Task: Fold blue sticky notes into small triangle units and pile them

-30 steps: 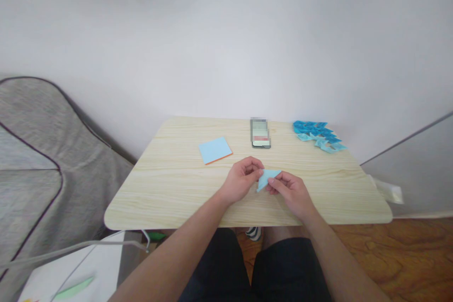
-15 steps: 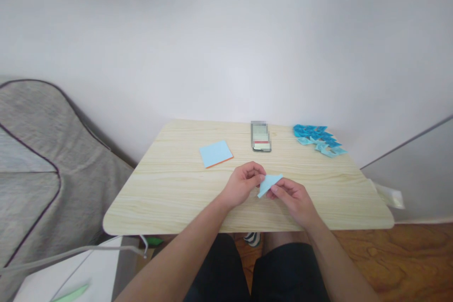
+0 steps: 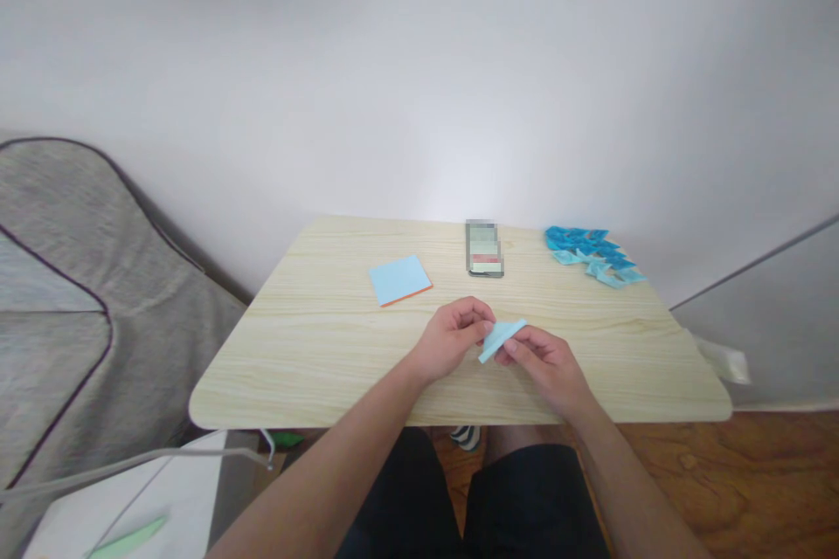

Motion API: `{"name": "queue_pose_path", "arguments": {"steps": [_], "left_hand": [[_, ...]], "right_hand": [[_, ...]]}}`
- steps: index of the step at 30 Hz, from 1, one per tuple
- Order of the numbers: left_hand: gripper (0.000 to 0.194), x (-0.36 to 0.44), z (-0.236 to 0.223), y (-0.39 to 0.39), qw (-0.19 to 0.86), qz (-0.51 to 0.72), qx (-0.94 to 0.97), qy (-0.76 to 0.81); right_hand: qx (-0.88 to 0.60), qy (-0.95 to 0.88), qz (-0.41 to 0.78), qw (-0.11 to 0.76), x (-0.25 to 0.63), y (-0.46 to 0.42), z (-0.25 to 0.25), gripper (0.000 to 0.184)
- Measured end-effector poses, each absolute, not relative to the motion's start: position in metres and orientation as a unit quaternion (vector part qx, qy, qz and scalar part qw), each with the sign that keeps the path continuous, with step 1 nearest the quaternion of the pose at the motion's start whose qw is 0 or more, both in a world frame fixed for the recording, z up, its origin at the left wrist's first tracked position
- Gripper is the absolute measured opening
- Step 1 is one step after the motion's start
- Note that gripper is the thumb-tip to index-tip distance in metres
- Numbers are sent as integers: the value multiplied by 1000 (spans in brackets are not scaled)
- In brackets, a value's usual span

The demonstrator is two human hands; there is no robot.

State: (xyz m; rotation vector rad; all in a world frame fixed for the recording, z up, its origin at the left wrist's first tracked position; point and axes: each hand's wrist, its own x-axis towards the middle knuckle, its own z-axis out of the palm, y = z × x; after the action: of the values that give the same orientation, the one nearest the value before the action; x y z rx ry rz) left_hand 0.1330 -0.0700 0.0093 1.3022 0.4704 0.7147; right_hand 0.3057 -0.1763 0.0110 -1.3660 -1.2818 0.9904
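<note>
A small light blue folded paper (image 3: 501,339) is held between my two hands, just above the near middle of the table. My left hand (image 3: 457,334) pinches its left corner between thumb and fingers. On the other side, my right hand (image 3: 538,358) grips its lower right edge, thumb on top. The paper looks roughly triangular, with a narrow folded strip along its lower right side. My fingers hide parts of its edges.
A stack of light blue paper (image 3: 399,280) with an orange lower edge lies left on the wooden table (image 3: 315,341). Behind my hands is a phone (image 3: 484,249). Several folded blue paper pieces (image 3: 586,246) sit at the back right. A grey fabric cover (image 3: 150,314) stands left.
Both hands keep their hold on the folded paper. The paper is tilted slightly, so its strip-like folded edge shows more clearly. The whole view has shifted a little.
</note>
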Motion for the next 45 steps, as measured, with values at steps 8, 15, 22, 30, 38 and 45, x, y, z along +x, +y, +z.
{"name": "queue_pose_path", "arguments": {"steps": [8, 15, 22, 30, 38, 45], "left_hand": [[22, 133, 11, -71, 712, 322, 588, 210], [24, 134, 11, -71, 710, 320, 592, 206], [22, 133, 11, -71, 702, 317, 603, 205], [23, 134, 10, -71, 703, 319, 601, 209], [21, 133, 11, -71, 703, 322, 600, 207], [21, 134, 9, -71, 704, 325, 596, 208]], "right_hand": [[-558, -531, 407, 491, 306, -177, 15, 25], [-560, -540, 396, 489, 307, -177, 13, 24], [-564, -535, 392, 492, 307, -178, 11, 23], [-557, -546, 389, 490, 308, -178, 10, 19], [-553, -542, 397, 493, 305, -177, 13, 19], [-549, -542, 397, 497, 304, -177, 12, 18]]}}
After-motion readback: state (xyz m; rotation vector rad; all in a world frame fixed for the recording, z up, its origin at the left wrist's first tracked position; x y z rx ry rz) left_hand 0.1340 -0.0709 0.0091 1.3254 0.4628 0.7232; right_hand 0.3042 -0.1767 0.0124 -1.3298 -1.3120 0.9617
